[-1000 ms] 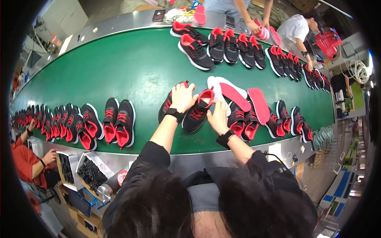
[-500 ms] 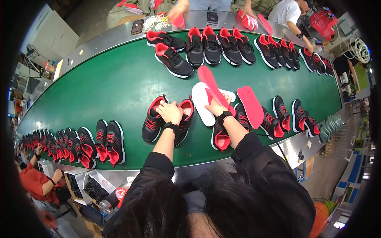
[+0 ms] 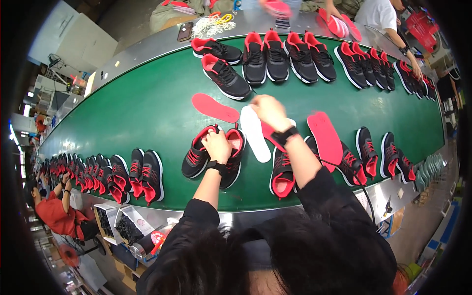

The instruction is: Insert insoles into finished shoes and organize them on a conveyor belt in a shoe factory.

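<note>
A pair of black-and-red sneakers stands before me, heels away from me. My left hand (image 3: 218, 146) grips the collar of the left sneaker (image 3: 195, 158), close against the right sneaker (image 3: 233, 161). My right hand (image 3: 269, 112) is over the far end of a white insole (image 3: 254, 133); its fingers are curled but smeared by motion, so their hold is unclear. Partly under my right wrist is a red insole (image 3: 268, 132). Another red insole (image 3: 215, 108) lies flat beyond the sneakers, and one more red insole (image 3: 325, 138) rests at the right, overlapping nearby sneakers.
Several sneakers line the near edge of the green belt (image 3: 132, 108), left and right; the nearest on the right is a sneaker (image 3: 282, 173). A far row includes a sneaker (image 3: 225, 76). Across stand people with insoles (image 3: 339, 24), near a phone (image 3: 185, 31) and white bands (image 3: 209, 28).
My right hand has moved away from me and left. A red insole it was near now lies flat beyond the sneakers. My left hand stays at the pair. The view has shifted slightly.
</note>
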The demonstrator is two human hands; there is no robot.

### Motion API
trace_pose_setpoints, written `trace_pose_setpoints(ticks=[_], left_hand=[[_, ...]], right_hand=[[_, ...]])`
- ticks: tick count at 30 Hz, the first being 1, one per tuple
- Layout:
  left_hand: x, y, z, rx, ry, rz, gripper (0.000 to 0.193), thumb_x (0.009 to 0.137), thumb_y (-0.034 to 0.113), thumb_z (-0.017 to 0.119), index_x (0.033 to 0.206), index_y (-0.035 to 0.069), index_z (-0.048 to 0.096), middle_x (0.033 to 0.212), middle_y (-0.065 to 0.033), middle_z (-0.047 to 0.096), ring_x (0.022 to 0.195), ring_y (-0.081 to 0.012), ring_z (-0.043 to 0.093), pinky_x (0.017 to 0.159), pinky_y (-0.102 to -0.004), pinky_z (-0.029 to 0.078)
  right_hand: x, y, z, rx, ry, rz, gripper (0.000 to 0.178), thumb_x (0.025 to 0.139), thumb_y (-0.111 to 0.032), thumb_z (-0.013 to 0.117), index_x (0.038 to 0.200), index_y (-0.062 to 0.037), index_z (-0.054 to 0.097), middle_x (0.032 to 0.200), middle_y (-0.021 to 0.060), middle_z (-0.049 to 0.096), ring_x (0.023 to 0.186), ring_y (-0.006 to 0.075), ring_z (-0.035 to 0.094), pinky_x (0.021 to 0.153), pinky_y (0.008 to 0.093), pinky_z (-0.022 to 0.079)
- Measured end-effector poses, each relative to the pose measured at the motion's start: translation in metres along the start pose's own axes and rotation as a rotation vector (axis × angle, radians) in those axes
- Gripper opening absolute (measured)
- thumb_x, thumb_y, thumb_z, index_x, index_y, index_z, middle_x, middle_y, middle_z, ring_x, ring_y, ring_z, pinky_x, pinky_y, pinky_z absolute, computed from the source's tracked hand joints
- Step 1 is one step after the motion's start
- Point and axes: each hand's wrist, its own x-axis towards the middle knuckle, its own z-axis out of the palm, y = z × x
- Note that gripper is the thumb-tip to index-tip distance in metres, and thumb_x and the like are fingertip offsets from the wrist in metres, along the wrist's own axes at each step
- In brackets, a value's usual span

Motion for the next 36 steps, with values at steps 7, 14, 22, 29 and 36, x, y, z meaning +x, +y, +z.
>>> trace_pose_setpoints(ticks=[7, 14, 22, 29, 36], left_hand=[[-0.002, 0.005, 0.008, -0.077, -0.027, 0.0, 0.02, 0.075, 0.015, 0.062, 0.091, 0.004, 0.069, 0.105, -0.0217, 0.058, 0.102, -0.0344, 0.056, 0.091, -0.0495, 0.038], [-0.001, -0.002, -0.002, -0.099, -0.041, -0.02, 0.022, 0.073, 0.014, 0.065, 0.092, 0.003, 0.069, 0.107, -0.0228, 0.058, 0.103, -0.0344, 0.056, 0.09, -0.0479, 0.039], [0.003, 0.005, 0.0, -0.124, -0.038, 0.007, 0.021, 0.073, 0.013, 0.063, 0.091, 0.003, 0.069, 0.103, -0.021, 0.058, 0.101, -0.034, 0.056, 0.088, -0.0472, 0.039], [0.003, 0.008, 0.003, -0.079, -0.056, 0.004, 0.027, 0.074, 0.016, 0.065, 0.098, 0.006, 0.069, 0.105, -0.0198, 0.06, 0.105, -0.0334, 0.056, 0.09, -0.048, 0.039], [-0.003, -0.006, 0.003, -0.066, -0.07, 0.01, 0.024, 0.077, 0.018, 0.065, 0.098, 0.007, 0.068, 0.109, -0.0188, 0.058, 0.104, -0.0324, 0.057, 0.091, -0.0485, 0.04]], right_hand=[[0.074, -0.028, 0.143, -0.09, -0.109, -0.127, 0.061, 0.069, -0.02, 0.083, 0.117, -0.0027, 0.051, 0.108, 0.0226, 0.063, 0.107, 0.0389, 0.059, 0.092, 0.0466, 0.049], [0.068, -0.015, 0.117, -0.25, 0.024, -0.2, 0.019, 0.075, -0.017, 0.063, 0.087, -0.0013, 0.065, 0.083, 0.019, 0.069, 0.083, 0.0392, 0.067, 0.074, 0.0449, 0.055], [-0.029, 0.036, 0.073, -0.487, -0.177, 0.315, 0.074, 0.064, -0.05, 0.081, 0.117, -0.0025, 0.059, 0.126, 0.0179, 0.043, 0.116, 0.0351, 0.042, 0.095, 0.0481, 0.04], [-0.015, 0.032, 0.069, -0.341, -0.244, 0.55, 0.089, 0.052, -0.044, 0.089, 0.123, -0.0098, 0.047, 0.103, 0.015, 0.069, 0.102, 0.0295, 0.066, 0.093, 0.043, 0.041], [-0.07, 0.047, -0.051, 0.498, 0.127, 0.297, 0.044, 0.06, -0.028, 0.08, 0.091, 0.0008, 0.069, 0.084, 0.0168, 0.071, 0.078, 0.0265, 0.07, 0.07, 0.0338, 0.055]])
